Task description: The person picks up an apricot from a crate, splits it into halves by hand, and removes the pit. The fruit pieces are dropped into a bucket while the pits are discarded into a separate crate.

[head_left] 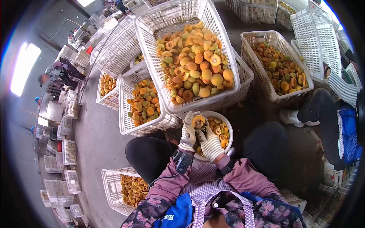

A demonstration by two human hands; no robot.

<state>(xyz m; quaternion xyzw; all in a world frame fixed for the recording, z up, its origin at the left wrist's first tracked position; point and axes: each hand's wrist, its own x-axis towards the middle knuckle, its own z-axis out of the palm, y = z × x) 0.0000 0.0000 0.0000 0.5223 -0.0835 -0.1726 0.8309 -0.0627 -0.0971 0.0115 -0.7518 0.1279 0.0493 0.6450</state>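
Observation:
In the head view, both my hands are in striped, soiled work gloves over a white bucket [230, 131] between my knees. My left hand [187, 133] is closed on a halved apricot [198, 121], whose cut face with its brown centre points up. Against the fruit's lower right side, my right hand [210, 142] has its fingers curled; whether it also holds a small tool is hidden. Cut apricot pieces [220, 131] lie in the bucket. Just beyond my hands, a large white crate [176, 108] is heaped with orange and greenish apricots [197, 62].
More crates of apricots stand left [125, 127] and right [266, 93]. A crate of darker pieces [110, 186] sits by my left leg. Another person's leg [319, 117] is close on the right. Stacked crates [68, 152] and a distant person [62, 72] are farther left.

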